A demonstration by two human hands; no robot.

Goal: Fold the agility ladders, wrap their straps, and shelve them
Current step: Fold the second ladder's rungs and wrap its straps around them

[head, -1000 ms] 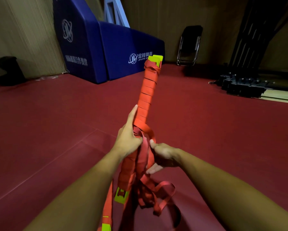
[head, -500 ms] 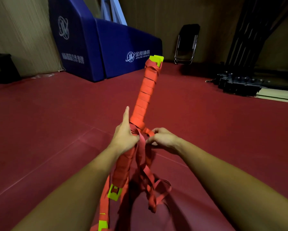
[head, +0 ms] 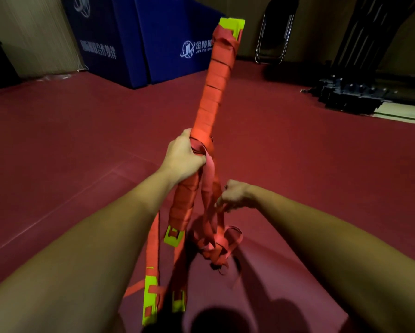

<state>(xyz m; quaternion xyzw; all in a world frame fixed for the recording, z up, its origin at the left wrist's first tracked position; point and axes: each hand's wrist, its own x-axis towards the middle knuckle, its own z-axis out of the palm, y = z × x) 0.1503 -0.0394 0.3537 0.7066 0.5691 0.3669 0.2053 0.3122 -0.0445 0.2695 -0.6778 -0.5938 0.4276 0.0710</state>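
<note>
Fingers of L hand (head: pixel 183 157) curl tight round mid of folded ladder bundle (head: pixel 212 92), held tilted up w/ far end toward blue mats (head: pixel 153 44); R hand (head: pixel 236 195) pinches loose strap (head: pixel 207 180) hanging below, over red floor (head: pixel 297 152).

Both arms bare and stretched forward, converging at centre. Left forearm (head: pixel 110 227) comes in from bottom-left, right forearm (head: pixel 321 236) from bottom-right. Left hand (head: pixel 184 157) is the higher one: back of hand to camera, fingers wrapped round the ladder bundle (head: pixel 213 92) at mid-length, holding it tilted slightly right. Right hand (head: pixel 235 195) sits lower and just right of it, knuckles up, fingers curled down, pinching the loose strap (head: pixel 210 179). Hands are apart.
</note>
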